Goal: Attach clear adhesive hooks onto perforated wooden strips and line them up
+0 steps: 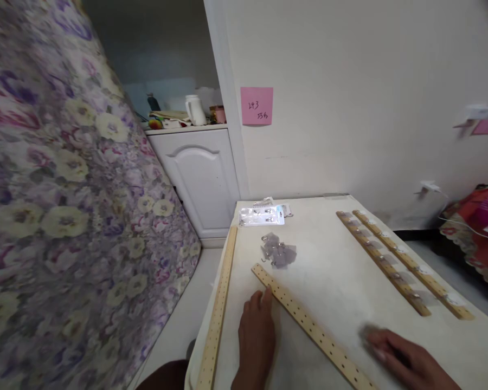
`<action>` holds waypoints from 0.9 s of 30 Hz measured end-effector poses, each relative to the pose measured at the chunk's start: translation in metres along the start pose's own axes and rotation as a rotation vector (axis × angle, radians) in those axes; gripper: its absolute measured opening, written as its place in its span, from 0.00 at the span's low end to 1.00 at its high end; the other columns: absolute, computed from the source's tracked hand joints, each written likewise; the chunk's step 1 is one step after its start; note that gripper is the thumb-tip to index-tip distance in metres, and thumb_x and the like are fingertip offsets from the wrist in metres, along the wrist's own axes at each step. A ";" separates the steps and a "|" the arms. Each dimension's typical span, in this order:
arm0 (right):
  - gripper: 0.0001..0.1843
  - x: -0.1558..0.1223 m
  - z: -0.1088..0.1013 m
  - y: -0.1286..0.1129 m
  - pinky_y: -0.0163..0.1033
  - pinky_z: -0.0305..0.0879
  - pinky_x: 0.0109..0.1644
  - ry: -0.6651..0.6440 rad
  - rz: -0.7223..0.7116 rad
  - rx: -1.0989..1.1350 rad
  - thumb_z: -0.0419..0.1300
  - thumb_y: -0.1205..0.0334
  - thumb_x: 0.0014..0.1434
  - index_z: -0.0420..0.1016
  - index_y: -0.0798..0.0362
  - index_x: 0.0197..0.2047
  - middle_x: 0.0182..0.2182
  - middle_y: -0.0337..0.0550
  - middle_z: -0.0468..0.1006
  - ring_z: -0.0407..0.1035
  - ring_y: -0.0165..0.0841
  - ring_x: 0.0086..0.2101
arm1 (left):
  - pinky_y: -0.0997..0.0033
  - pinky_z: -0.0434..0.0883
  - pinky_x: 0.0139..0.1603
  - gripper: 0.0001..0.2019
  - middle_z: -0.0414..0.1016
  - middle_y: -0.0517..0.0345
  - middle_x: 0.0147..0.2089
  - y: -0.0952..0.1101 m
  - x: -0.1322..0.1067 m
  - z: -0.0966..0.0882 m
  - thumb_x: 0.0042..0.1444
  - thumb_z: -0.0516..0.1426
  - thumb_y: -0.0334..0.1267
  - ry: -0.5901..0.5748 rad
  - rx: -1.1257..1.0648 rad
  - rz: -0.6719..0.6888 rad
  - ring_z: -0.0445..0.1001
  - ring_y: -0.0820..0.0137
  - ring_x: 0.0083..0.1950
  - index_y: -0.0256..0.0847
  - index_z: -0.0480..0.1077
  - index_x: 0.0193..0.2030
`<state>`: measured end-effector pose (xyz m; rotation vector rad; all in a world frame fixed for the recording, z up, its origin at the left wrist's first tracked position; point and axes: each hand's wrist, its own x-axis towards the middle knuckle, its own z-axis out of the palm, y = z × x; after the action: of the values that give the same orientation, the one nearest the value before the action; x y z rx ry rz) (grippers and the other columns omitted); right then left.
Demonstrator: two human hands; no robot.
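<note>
My left hand (257,330) has its fingers curled at the edge of a perforated wooden strip (309,325), which lies slantwise on the white table. Its fingertips touch the strip near the far end. To the right of this strip, my right hand (402,355) is smeared by motion, its fingers pinched on a small greyish see-through piece that looks like a clear hook (368,331). Beyond the strip sits a loose pile of clear hooks (277,250) with metal parts. A second perforated strip (219,309) runs along the table's left edge.
Two wooden strips fitted with clear hooks, a nearer one (384,262) and an outer one (415,265), lie on the right. Clear hook packaging (261,215) rests at the back of the table (321,244). A floral curtain (85,189) hangs left; a wall stands behind.
</note>
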<state>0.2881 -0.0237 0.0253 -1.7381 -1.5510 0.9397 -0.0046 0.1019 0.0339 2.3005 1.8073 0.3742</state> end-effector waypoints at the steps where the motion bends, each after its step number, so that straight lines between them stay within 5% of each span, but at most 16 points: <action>1: 0.16 0.019 0.000 -0.007 0.38 0.69 0.39 0.006 -0.027 -0.018 0.51 0.47 0.58 0.74 0.48 0.35 0.31 0.42 0.76 0.70 0.38 0.34 | 0.63 0.63 0.50 0.28 0.62 0.49 0.60 0.000 0.000 0.000 0.55 0.43 0.25 -0.001 -0.012 -0.003 0.62 0.60 0.55 0.46 0.57 0.63; 6: 0.14 0.119 0.029 -0.051 0.38 0.66 0.37 0.061 -0.230 -0.034 0.49 0.53 0.60 0.71 0.51 0.34 0.29 0.40 0.73 0.67 0.35 0.32 | 0.65 0.63 0.51 0.26 0.63 0.50 0.61 -0.003 0.002 0.001 0.57 0.43 0.28 0.000 -0.070 -0.030 0.62 0.61 0.57 0.44 0.58 0.63; 9: 0.13 0.170 0.056 -0.071 0.40 0.67 0.37 0.160 -0.308 -0.054 0.52 0.58 0.58 0.71 0.52 0.44 0.31 0.41 0.71 0.67 0.35 0.32 | 0.63 0.63 0.53 0.27 0.63 0.50 0.61 -0.004 0.005 0.002 0.57 0.43 0.28 -0.037 -0.087 -0.053 0.62 0.61 0.57 0.45 0.57 0.63; 13: 0.25 0.212 0.078 -0.082 0.43 0.67 0.46 0.246 -0.395 -0.146 0.59 0.63 0.50 0.67 0.48 0.54 0.44 0.44 0.66 0.66 0.38 0.43 | 0.60 0.64 0.54 0.26 0.64 0.50 0.61 -0.008 0.009 0.007 0.57 0.43 0.29 -0.073 -0.083 -0.075 0.62 0.59 0.58 0.44 0.58 0.63; 21: 0.28 0.239 0.083 -0.083 0.44 0.66 0.48 0.166 -0.375 -0.189 0.66 0.66 0.43 0.68 0.47 0.50 0.46 0.44 0.64 0.63 0.39 0.46 | 0.57 0.64 0.57 0.28 0.66 0.52 0.60 -0.026 0.019 0.041 0.53 0.45 0.27 -0.081 -0.079 -0.127 0.63 0.59 0.60 0.46 0.62 0.61; 27: 0.29 0.227 0.076 -0.091 0.43 0.63 0.53 0.185 -0.533 -0.064 0.63 0.67 0.48 0.64 0.48 0.54 0.50 0.44 0.60 0.61 0.38 0.50 | 0.61 0.64 0.59 0.23 0.67 0.50 0.59 -0.034 0.008 0.048 0.58 0.46 0.34 0.150 -0.256 -0.013 0.63 0.62 0.60 0.42 0.63 0.60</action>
<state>0.1878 0.2116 0.0343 -1.2996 -1.8006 0.4536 -0.0188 0.1179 -0.0213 2.1335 1.7226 0.7482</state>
